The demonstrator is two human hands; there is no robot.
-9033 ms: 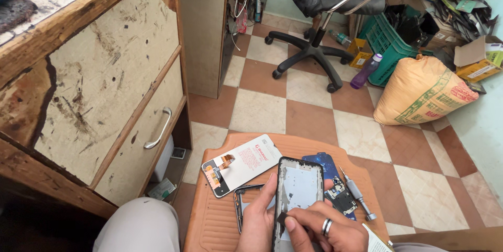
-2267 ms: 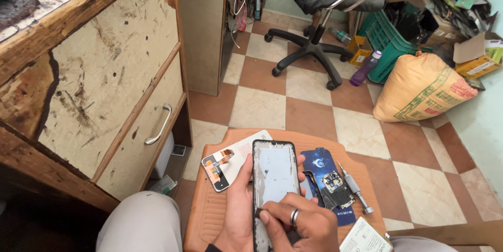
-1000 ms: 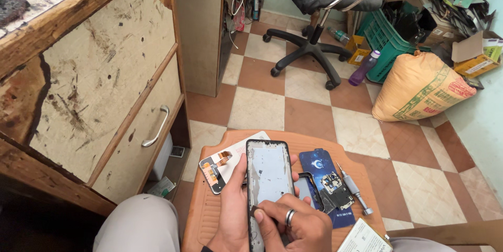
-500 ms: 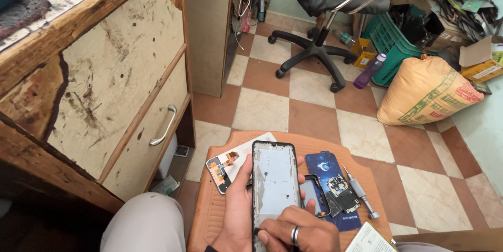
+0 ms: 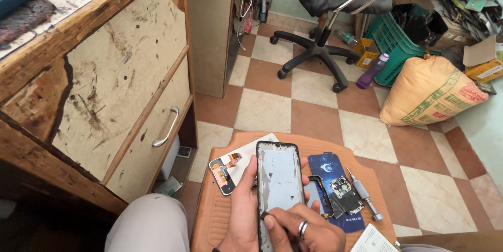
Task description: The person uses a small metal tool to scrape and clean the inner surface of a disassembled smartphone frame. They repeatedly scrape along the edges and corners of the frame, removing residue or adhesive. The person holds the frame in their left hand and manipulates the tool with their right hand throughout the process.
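- Left hand (image 5: 242, 215) wrapped around the phone frame (image 5: 279, 184) from its left edge, thumb lying along that edge, fingertips (image 5: 304, 164) showing past the right edge: a closed grip holding the frame upright above the near middle of the orange stool top (image 5: 212, 215).
- Right hand (image 5: 304, 231) at the frame's near end, ringed finger curled in, thumb and forefinger pinched narrowly on a small dark tool tip (image 5: 263, 215) pressed against the frame's lower left corner.
- Frame's pale inner face turned up, dark rim all round.
- Just left of the frame, a detached phone panel (image 5: 226, 171) with an orange flex strip, flat on the stool.
- Just right, a blue card (image 5: 335, 189) bearing a small circuit board (image 5: 343, 189); right of that, a silver screwdriver (image 5: 364, 194).
- Far right on the checkered floor, a tan sack (image 5: 427, 92); far middle, an office chair (image 5: 325, 11); left, a worn wooden cabinet (image 5: 105, 84).
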